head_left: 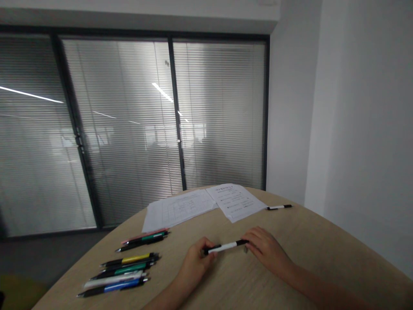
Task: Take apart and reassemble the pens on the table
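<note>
A black-and-white pen [226, 246] lies level between my hands, just above the light wood tabletop [309, 258]. My left hand [195, 262] grips its left end with the fingertips. My right hand [264, 249] pinches its right end, and a small metal part shows under those fingers. A second black-and-white pen [279, 207] lies farther off, beyond my right hand. Two printed paper sheets [235, 202] lie ahead of my hands, and several colored pens [124, 271] sit in loose rows to my left.
The rounded table edge [106, 254] curves away on the left and far side. Behind it stand glass panels with closed horizontal blinds [219, 112], and a white wall [355, 107] fills the right. A dark floor [48, 254] shows at the left.
</note>
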Available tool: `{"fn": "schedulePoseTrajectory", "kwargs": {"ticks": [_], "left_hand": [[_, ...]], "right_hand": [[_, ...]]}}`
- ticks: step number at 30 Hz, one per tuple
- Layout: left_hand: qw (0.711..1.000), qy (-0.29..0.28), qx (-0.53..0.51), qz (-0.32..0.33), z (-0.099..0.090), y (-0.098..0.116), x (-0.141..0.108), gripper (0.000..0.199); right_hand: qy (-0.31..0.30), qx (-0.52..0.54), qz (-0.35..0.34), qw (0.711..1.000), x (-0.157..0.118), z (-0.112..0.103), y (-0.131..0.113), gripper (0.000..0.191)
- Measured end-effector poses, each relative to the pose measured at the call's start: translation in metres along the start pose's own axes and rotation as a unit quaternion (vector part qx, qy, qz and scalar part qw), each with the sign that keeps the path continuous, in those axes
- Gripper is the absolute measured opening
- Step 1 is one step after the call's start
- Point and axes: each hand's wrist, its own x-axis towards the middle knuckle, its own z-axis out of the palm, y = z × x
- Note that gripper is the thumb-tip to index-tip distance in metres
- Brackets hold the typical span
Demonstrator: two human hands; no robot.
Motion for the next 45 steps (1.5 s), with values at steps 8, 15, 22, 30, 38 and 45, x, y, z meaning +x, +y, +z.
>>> {"fn": "schedulePoseTrajectory", "kwargs": {"ticks": [8,15,22,30,38,45], "left_hand": [[1.0,0.007,-0.018,-0.018,-0.002,0.0,0.004,0.02],[0.997,0.015,-0.07,-0.038,-0.003,-0.004,0.007,0.024],[0.991,0.039,-0.121,-0.051,-0.005,-0.006,0.008,0.026],[0.985,0.084,-0.13,-0.074,-0.008,-0.002,0.006,0.032],[0.989,0.077,-0.104,-0.077,-0.008,-0.006,0.008,0.04],[0.985,0.08,-0.12,-0.096,-0.007,-0.003,0.007,0.041]], "right_hand": [[0.024,0.024,0.053,0.998,0.0,0.002,0.009,0.019],[0.032,0.051,0.077,0.995,0.0,0.003,0.013,0.02],[0.042,0.04,0.095,0.994,0.001,0.006,0.019,0.021],[0.015,-0.037,0.184,0.982,0.001,0.008,0.026,0.021],[-0.032,-0.097,0.216,0.971,-0.001,0.009,0.023,0.02],[-0.019,-0.094,0.171,0.981,0.002,0.006,0.016,0.022]]}}
